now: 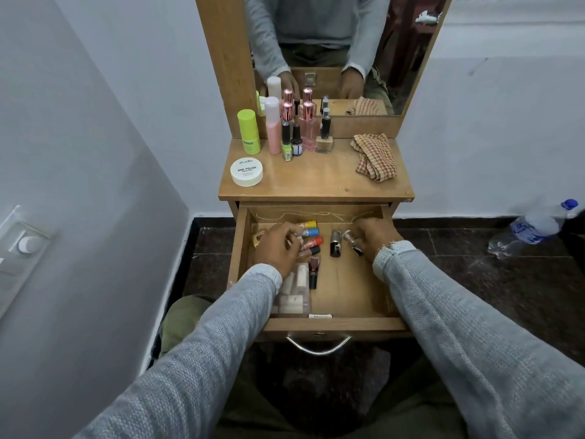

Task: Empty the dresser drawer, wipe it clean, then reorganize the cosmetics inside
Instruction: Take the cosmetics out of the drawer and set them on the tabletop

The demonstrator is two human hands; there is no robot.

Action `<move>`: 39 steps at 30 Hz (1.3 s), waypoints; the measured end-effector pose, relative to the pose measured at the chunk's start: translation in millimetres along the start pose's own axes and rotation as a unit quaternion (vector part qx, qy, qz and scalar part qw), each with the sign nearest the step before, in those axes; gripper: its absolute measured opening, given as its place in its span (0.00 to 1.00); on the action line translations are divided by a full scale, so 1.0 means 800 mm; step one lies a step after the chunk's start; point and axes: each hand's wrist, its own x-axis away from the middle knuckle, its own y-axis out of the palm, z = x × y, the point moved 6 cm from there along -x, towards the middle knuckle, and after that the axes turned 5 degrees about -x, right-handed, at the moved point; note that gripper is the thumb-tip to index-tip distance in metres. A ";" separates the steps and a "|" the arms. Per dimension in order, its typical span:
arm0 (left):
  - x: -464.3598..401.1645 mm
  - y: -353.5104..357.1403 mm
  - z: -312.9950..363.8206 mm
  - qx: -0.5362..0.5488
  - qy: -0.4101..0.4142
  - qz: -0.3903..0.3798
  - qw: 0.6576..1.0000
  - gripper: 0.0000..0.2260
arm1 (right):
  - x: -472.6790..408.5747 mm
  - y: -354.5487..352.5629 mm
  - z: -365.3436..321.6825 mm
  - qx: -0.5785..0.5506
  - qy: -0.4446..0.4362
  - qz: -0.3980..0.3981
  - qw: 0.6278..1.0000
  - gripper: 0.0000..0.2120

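Both our hands are in the drawer: left hand gripping tubes near its left wall, right hand pinching a small bottle. We should lift gently, without scattering the rest.

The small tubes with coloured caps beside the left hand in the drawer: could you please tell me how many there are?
4 show in the open wooden drawer, stacked back to front: yellow-capped tube, blue-capped tube, red-capped tube, black-capped tube. The left hand may hide more.
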 end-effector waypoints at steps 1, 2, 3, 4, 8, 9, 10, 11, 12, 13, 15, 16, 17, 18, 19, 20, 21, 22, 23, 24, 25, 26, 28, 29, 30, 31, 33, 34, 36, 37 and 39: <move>0.002 0.005 0.000 -0.004 -0.001 -0.008 1.000 0.06 | 0.000 0.005 -0.003 0.025 0.003 -0.015 1.000 0.09; 0.004 0.009 0.001 -0.010 -0.003 -0.018 1.000 0.07 | 0.000 0.010 -0.005 0.043 0.009 -0.023 0.999 0.09; 0.006 0.011 0.002 -0.017 -0.003 -0.026 1.000 0.07 | 0.000 0.014 -0.006 0.054 0.013 -0.025 0.998 0.10; 0.008 0.013 0.002 -0.026 -0.003 -0.032 0.999 0.08 | 0.000 0.019 -0.006 0.060 0.016 -0.022 0.998 0.11; 0.010 0.019 0.008 -0.041 0.005 -0.043 0.998 0.08 | 0.003 0.027 -0.005 0.079 0.030 0.002 0.996 0.14; 0.009 0.022 0.010 -0.046 0.006 -0.047 0.998 0.07 | 0.004 0.028 -0.005 0.080 0.033 0.006 0.996 0.14; 0.007 0.025 0.013 -0.057 0.009 -0.048 0.997 0.07 | 0.004 0.030 -0.005 0.079 0.036 0.010 0.996 0.15; 0.005 0.028 0.017 -0.072 0.011 -0.049 0.996 0.06 | 0.005 0.030 -0.005 0.077 0.039 0.013 0.996 0.16; 0.003 0.031 0.022 -0.095 0.010 -0.050 0.994 0.06 | 0.006 0.029 -0.005 0.074 0.042 0.017 0.996 0.16; 0.001 0.034 0.028 -0.123 0.006 -0.052 0.991 0.06 | 0.007 0.029 -0.005 0.067 0.043 0.023 0.997 0.17; -0.003 0.042 0.039 -0.185 -0.014 -0.056 0.981 0.10 | 0.008 0.025 -0.004 0.051 0.037 0.043 0.997 0.18; -0.005 0.046 0.044 -0.211 -0.026 -0.061 0.975 0.12 | 0.009 0.022 -0.004 0.047 0.029 0.057 0.997 0.17; -0.007 0.050 0.048 -0.231 -0.038 -0.069 0.970 0.14 | 0.009 0.018 -0.005 0.043 0.015 0.075 0.996 0.16; -0.010 0.054 0.052 -0.247 -0.045 -0.077 0.965 0.15 | 0.010 0.014 -0.006 0.038 0.002 0.094 0.995 0.15; -0.013 0.058 0.056 -0.262 -0.049 -0.084 0.960 0.16 | 0.011 0.010 -0.007 0.030 -0.010 0.114 0.993 0.13; -0.016 0.062 0.059 -0.276 -0.049 -0.092 0.955 0.16 | 0.013 0.006 -0.007 0.015 -0.018 0.126 0.992 0.12; -0.019 0.066 0.060 -0.289 -0.049 -0.102 0.951 0.16 | 0.015 0.002 -0.007 -0.005 -0.024 0.133 0.991 0.12; -0.021 0.070 0.061 -0.296 -0.050 -0.113 0.947 0.15 | 0.017 -0.002 -0.007 -0.022 -0.028 0.135 0.990 0.12; -0.022 0.074 0.061 -0.299 -0.055 -0.122 0.945 0.15 | 0.018 -0.005 -0.006 -0.036 -0.031 0.136 0.990 0.12; -0.023 0.077 0.061 -0.299 -0.062 -0.130 0.943 0.15 | 0.020 -0.008 -0.005 -0.047 -0.035 0.136 0.989 0.11; -0.023 0.080 0.060 -0.300 -0.068 -0.136 0.942 0.15 | 0.021 -0.011 -0.006 -0.057 -0.044 0.137 0.988 0.11; -0.022 0.082 0.060 -0.301 -0.073 -0.141 0.940 0.15 | 0.022 -0.015 -0.007 -0.065 -0.058 0.140 0.986 0.10; -0.021 0.086 0.059 -0.302 -0.081 -0.155 0.937 0.15 | 0.023 -0.023 -0.011 -0.087 -0.088 0.153 0.981 0.09; -0.021 0.087 0.058 -0.300 -0.085 -0.161 0.936 0.16 | 0.023 -0.027 -0.012 -0.106 -0.099 0.159 0.977 0.08; -0.020 0.086 0.057 -0.297 -0.088 -0.163 0.937 0.16 | 0.024 -0.031 -0.013 -0.128 -0.105 0.163 0.973 0.08; -0.020 0.083 0.058 -0.291 -0.088 -0.159 0.939 0.16 | 0.024 -0.037 -0.014 -0.152 -0.108 0.168 0.968 0.08; -0.021 0.072 0.064 -0.277 -0.078 -0.135 0.948 0.16 | 0.025 -0.050 -0.016 -0.195 -0.113 0.180 0.958 0.09; -0.023 0.064 0.067 -0.270 -0.071 -0.120 0.953 0.16 | 0.025 -0.057 -0.017 -0.215 -0.113 0.188 0.952 0.10; -0.026 0.044 0.074 -0.257 -0.061 -0.092 0.960 0.15 | 0.023 -0.071 -0.017 -0.249 -0.107 0.201 0.941 0.13; -0.029 0.033 0.077 -0.240 -0.056 -0.075 0.966 0.14 | 0.021 -0.078 -0.018 -0.262 -0.103 0.204 0.938 0.14; -0.036 0.008 0.085 -0.193 -0.039 -0.036 0.980 0.12 | 0.015 -0.091 -0.021 -0.276 -0.099 0.211 0.932 0.16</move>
